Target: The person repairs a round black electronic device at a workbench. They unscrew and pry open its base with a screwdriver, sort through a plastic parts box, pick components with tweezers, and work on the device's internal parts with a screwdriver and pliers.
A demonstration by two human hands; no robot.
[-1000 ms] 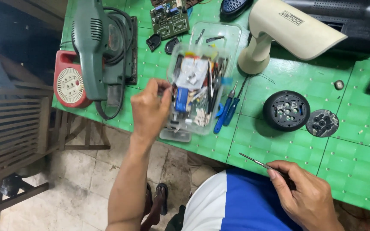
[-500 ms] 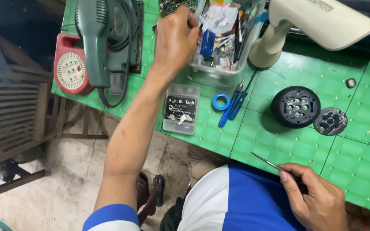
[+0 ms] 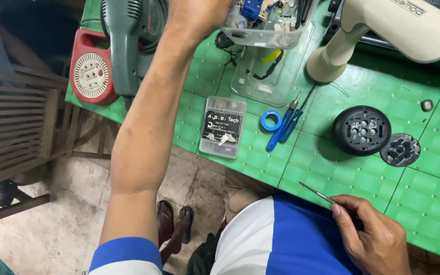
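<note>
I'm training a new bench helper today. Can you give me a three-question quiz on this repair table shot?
1. True or false: the right hand holds a thin metal tool.
2. What does the left hand grip? A) the clear parts tray B) the blue scissors C) the red extension reel
3. Fill in: the small clear case lies on the ____ table.

Key: 1 true; 2 A; 3 green
</note>
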